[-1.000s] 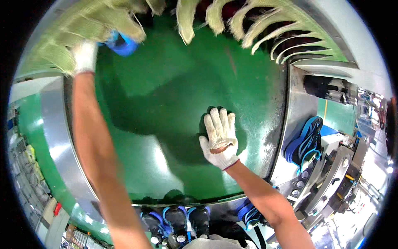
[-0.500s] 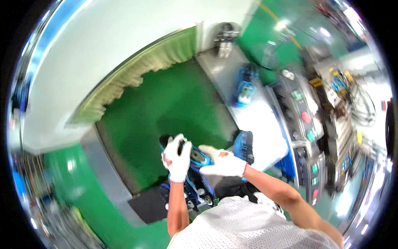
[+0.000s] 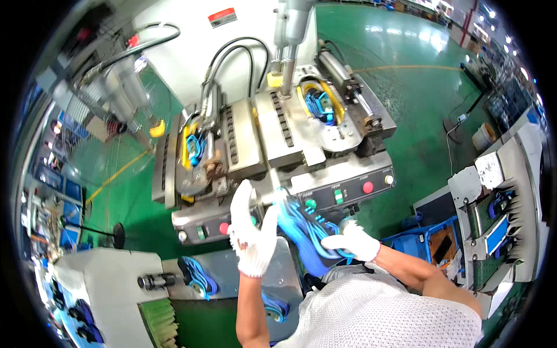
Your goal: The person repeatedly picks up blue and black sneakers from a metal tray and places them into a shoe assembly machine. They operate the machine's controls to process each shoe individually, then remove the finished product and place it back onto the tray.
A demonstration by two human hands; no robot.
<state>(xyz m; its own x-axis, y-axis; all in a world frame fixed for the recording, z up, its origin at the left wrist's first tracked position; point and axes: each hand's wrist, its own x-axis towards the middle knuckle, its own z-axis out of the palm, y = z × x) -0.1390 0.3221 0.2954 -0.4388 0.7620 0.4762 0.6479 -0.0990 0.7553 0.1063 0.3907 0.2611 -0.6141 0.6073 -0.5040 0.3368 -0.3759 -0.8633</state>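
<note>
A blue sneaker [image 3: 304, 232] with light-blue laces hangs slanted in front of me. My right hand [image 3: 355, 240], in a white knitted glove, has its fingers closed on the sneaker's near end. Beside the sneaker's far end is my left hand [image 3: 254, 229], gloved as well, raised with fingers and thumb apart; I cannot tell whether its thumb touches the shoe. Ahead stands a two-station metal press [image 3: 264, 136]. A blue shoe [image 3: 319, 104] sits between yellow pads in the right station, and another blue shoe [image 3: 195, 148] in the left one.
Along the press front runs a panel [image 3: 348, 185] with red and green buttons. A metal shelf [image 3: 232, 272] at lower left carries blue shoes beside a green-curtained opening [image 3: 159, 325]. At right are a blue crate [image 3: 429, 238] and a rack [image 3: 481, 232]; a stand fan [image 3: 119, 235] is at left.
My view has swung from the green-curtained opening to the press. The sneaker, earlier between both hands, is now in my right hand, and my left hand has spread open.
</note>
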